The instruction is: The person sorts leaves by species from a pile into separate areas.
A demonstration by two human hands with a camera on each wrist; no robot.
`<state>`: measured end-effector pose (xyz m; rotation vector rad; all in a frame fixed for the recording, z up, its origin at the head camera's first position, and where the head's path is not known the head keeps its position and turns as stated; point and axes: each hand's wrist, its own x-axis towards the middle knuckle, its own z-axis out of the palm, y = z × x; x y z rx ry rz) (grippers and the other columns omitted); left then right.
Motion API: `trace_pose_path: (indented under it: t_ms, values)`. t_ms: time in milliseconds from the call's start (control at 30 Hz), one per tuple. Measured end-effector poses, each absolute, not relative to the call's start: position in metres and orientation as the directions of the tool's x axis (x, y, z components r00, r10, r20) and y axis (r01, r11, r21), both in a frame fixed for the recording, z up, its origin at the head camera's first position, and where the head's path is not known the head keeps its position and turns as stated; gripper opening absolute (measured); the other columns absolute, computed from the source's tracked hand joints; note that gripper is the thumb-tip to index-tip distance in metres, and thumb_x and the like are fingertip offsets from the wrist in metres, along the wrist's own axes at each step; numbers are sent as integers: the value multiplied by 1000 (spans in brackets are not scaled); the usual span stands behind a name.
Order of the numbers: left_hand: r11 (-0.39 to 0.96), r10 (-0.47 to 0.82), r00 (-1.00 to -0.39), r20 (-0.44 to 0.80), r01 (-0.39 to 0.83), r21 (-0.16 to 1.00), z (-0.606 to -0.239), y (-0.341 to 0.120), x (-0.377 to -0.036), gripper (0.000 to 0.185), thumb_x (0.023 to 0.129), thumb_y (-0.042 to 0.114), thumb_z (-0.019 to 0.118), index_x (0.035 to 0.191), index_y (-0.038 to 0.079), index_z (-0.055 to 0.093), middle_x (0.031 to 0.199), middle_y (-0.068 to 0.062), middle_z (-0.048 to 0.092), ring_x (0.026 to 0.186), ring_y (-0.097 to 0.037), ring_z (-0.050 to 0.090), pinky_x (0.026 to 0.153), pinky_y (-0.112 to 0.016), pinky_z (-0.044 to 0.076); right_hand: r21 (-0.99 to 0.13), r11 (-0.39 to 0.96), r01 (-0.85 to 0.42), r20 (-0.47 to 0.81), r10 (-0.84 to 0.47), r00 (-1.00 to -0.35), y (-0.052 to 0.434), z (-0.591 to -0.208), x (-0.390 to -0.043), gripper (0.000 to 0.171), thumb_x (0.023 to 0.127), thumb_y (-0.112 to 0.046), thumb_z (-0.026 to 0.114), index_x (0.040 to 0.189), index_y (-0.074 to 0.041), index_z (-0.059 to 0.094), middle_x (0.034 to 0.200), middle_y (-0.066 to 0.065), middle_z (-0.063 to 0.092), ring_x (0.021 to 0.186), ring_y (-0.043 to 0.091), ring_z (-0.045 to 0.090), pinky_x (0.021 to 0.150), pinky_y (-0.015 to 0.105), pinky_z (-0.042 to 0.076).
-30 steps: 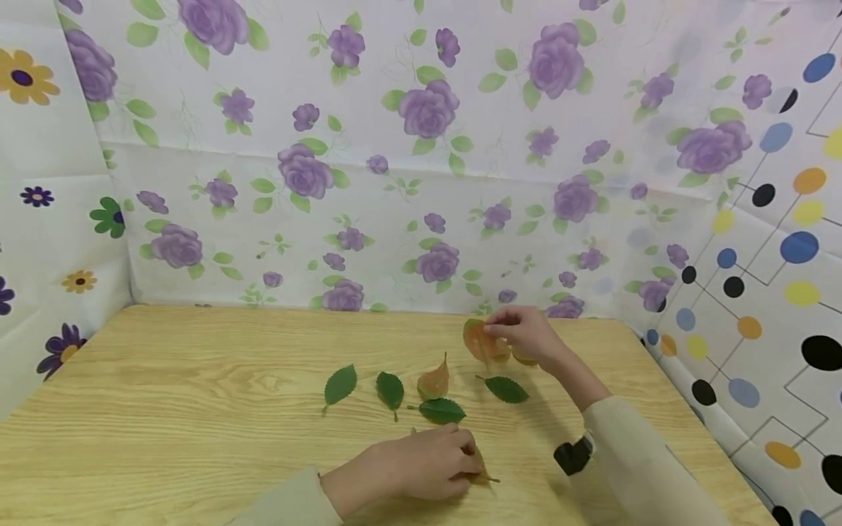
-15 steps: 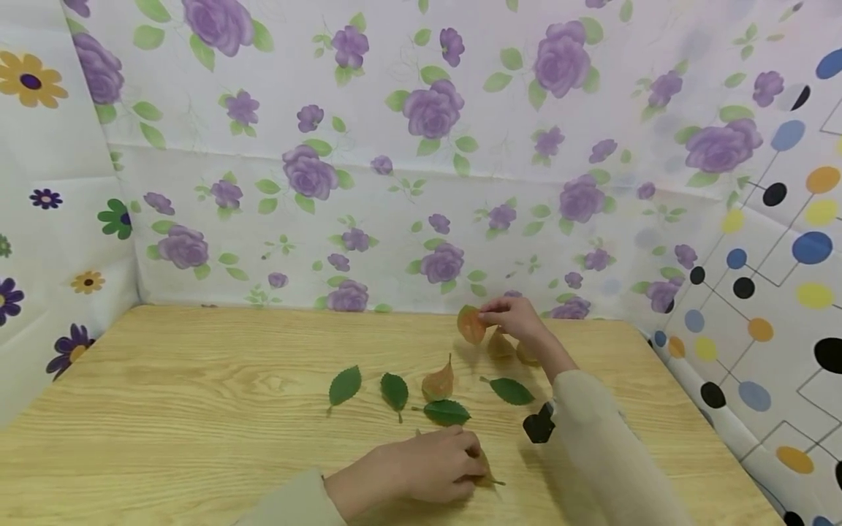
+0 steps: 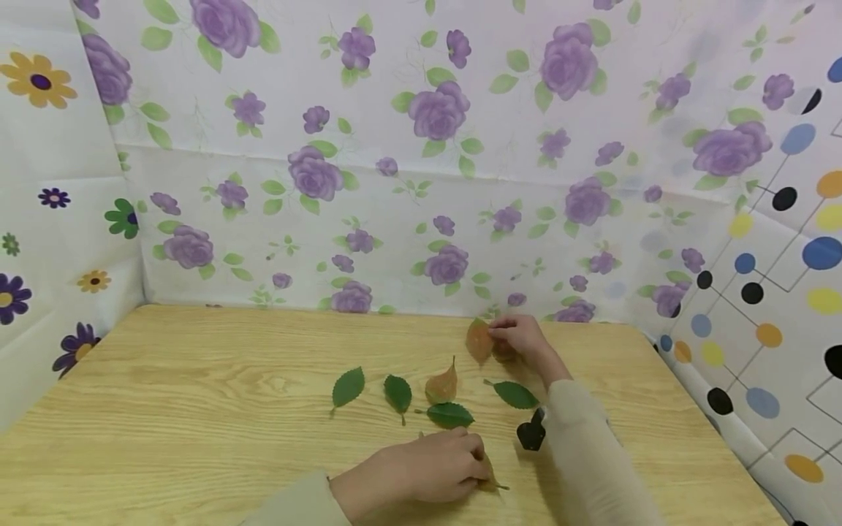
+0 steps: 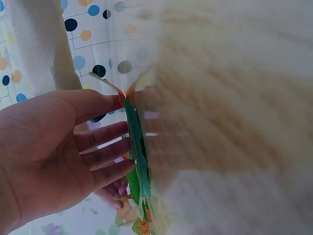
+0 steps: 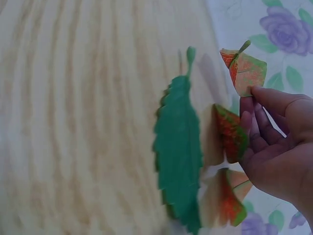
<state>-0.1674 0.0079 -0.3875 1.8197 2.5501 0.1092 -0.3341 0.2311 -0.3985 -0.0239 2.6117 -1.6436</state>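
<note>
At the back of the table, my right hand point(image 3: 522, 340) pinches an orange leaf with a green edge point(image 3: 479, 342) between thumb and fingers. In the right wrist view this leaf point(image 5: 250, 72) shows its short stem pointing away. Two more orange-green leaves point(image 5: 232, 133) stand near that hand; in the head view it partly hides them. Near the front, my left hand point(image 3: 434, 465) rests its fingertips on a brownish leaf point(image 3: 488, 482), which it mostly covers. From the left wrist, the thumb touches near a stem point(image 4: 105, 81), with the fingers loosely extended beside green leaves point(image 4: 137, 142).
Several green leaves, one of them point(image 3: 348, 386) at the left, lie mid-table, with a brownish-orange leaf point(image 3: 441, 383) among them. A black camera point(image 3: 531, 432) hangs at the right sleeve. Patterned cloth point(image 3: 395, 219) encloses the wood-grain table point(image 3: 217, 409) at back and sides.
My right hand has carried its orange leaf leftward, lifting it and then lowering it toward the table. My left hand stays in place over its leaf. The head view has shifted slightly.
</note>
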Motion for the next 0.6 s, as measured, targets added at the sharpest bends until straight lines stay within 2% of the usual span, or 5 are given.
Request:
trace_pose_path:
  t_ms: [267,467,600]
  values:
    - [318,945,-321,54,946,58,-390,9,-169,22,97,19,61,115,25,73,109,6,60,91,-3,52,76,-7,36,-888,458,32,-47,-21,-999,234,-410,-333,17,91,-5,67,102,6,69,90,7,67,71,14,59,64,25,52]
    - [309,948,-312,62,949,53,-388,10,-170,21,97,17,61,111,24,75,112,3,64,96,-5,57,82,-10,41,-889,456,24,-36,-19,-999,233,-414,-332,17,91,-7,67,103,5,70,87,6,68,70,14,59,64,25,52]
    - [271,956,-274,102,962,44,-387,13,-172,18,95,12,63,101,21,77,92,8,66,76,1,53,69,-7,37,-885,466,24,-34,-12,-999,231,-416,-331,19,92,-8,67,105,5,69,90,8,68,74,15,60,66,26,51]
